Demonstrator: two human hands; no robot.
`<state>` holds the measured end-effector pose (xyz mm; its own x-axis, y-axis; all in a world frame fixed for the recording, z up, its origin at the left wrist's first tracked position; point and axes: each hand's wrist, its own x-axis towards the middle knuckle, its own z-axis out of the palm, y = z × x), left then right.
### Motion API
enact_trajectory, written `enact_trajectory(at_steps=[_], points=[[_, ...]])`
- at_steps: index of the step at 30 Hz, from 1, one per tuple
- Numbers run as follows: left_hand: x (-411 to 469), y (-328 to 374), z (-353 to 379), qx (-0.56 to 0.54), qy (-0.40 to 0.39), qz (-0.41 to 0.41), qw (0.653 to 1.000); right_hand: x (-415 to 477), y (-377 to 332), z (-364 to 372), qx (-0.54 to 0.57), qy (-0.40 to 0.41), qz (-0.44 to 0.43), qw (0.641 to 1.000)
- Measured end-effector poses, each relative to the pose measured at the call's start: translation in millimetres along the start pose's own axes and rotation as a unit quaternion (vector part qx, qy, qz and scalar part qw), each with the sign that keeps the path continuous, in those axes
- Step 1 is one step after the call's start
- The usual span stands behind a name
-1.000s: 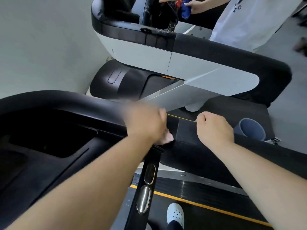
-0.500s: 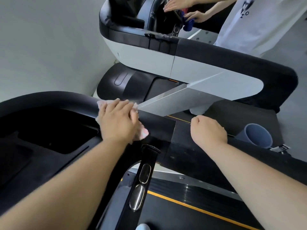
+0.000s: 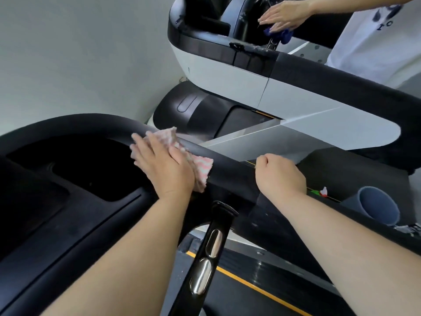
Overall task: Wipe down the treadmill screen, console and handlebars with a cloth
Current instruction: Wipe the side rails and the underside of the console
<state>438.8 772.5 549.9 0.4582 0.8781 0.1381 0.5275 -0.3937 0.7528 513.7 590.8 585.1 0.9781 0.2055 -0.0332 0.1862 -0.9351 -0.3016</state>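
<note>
My left hand (image 3: 164,166), fingers flat, presses the cloth (image 3: 201,171) on the handlebar (image 3: 230,166) mid-frame (cloth lying upper-left to lower-right along it). My right hand (image 3: 281,176) is fisted beside it. The bin (image 3: 377,207) at right: contents unseen.

Single head view, looking forward-down, close over treadmill console (image 3: 68,201).

The place is a gym. A black treadmill (image 3: 68,126) fills the near view, its belt (image 3: 273,272) edged with a yellow line. Just beyond the treadmill stands a second machine (image 3: 227,87) of the same kind, with a person (image 3: 376,42) in a white shirt standing at it. A plain grey wall (image 3: 79,53) rises left of the treadmill.
</note>
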Motion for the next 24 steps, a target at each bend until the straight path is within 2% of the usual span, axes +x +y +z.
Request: enact_trajectory(at_steps=[2, 4, 8, 12, 15, 18, 19, 21, 24], points=[[-6.2, 18.1, 6.0, -0.091, 0.022, -0.117, 0.989, -1.2, 0.2, -0.6, 0.002, 0.012, -0.001, 1.0], [-24.7, 34.0, 13.4, -0.126, 0.024, -0.189, 0.974, -0.1, -0.2, -1.7, 0.016, 0.014, 0.016, 1.0], [-96.2, 59.9, 28.5, -0.144, -0.021, -0.159, 0.977, 8.6, 3.3, -6.9, 0.166, 0.008, 0.111, 0.98], [-146.2, 87.1, 43.3, -0.154, -0.06, -0.207, 0.964, 5.0, 8.3, -15.6, 0.322, -0.042, 0.099, 0.941], [-172.6, 94.9, 52.4, -0.153, -0.054, -0.164, 0.973, 2.5, 19.8, -25.8, 0.362, -0.103, 0.059, 0.925], [-205.3, 85.4, 54.5, -0.131, -0.072, -0.083, 0.985, 3.6, 40.2, -36.2, 0.463, -0.156, 0.071, 0.87], [-214.3, 79.9, 54.2, -0.106, -0.083, -0.04, 0.99, 3.4, 50.5, -38.5, 0.474, -0.161, 0.078, 0.862], [-217.0, 69.5, 53.1, -0.038, -0.098, 0.05, 0.993, 2.0, 73.0, -41.9, 0.454, -0.155, 0.088, 0.873], [-174.6, 57.9, 48.4, 0.037, -0.033, 0.127, 0.991, 1.7, 96.2, -41.5, 0.399, -0.133, 0.077, 0.904]])
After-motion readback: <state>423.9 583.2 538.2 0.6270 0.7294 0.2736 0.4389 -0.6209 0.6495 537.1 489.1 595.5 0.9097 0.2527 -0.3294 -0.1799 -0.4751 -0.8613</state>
